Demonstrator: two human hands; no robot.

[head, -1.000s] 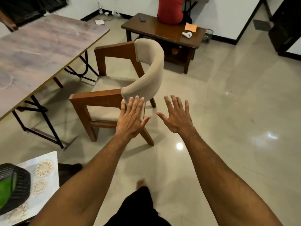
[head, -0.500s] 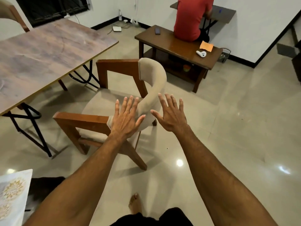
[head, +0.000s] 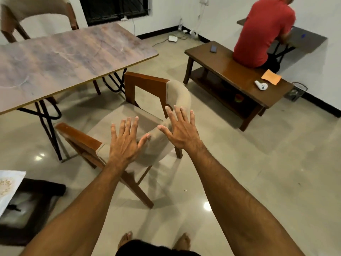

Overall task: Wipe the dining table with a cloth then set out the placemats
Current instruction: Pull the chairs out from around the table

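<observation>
The dining table (head: 60, 60), a bare wood-grain top on black folding legs, fills the upper left. A white placemat (head: 8, 185) with a gold pattern shows at the left edge, lying on a dark low stand. My left hand (head: 125, 143) and my right hand (head: 181, 130) are stretched forward, fingers spread, palms down, holding nothing. Both hover over the curved beige backrest of a wooden chair (head: 147, 84) that stands beside the table. No cloth is in view.
A second chair (head: 36, 8) stands at the table's far side. A dark low wooden table (head: 219, 61) on the right bears a phone, a white controller, an orange paper and a seated person in a red shirt (head: 263, 32). My bare feet stand on glossy tile floor.
The view has moved forward and tilted up, bringing the chair closer under my hands. Both hands stay open and spread. The placemat has slid toward the left edge.
</observation>
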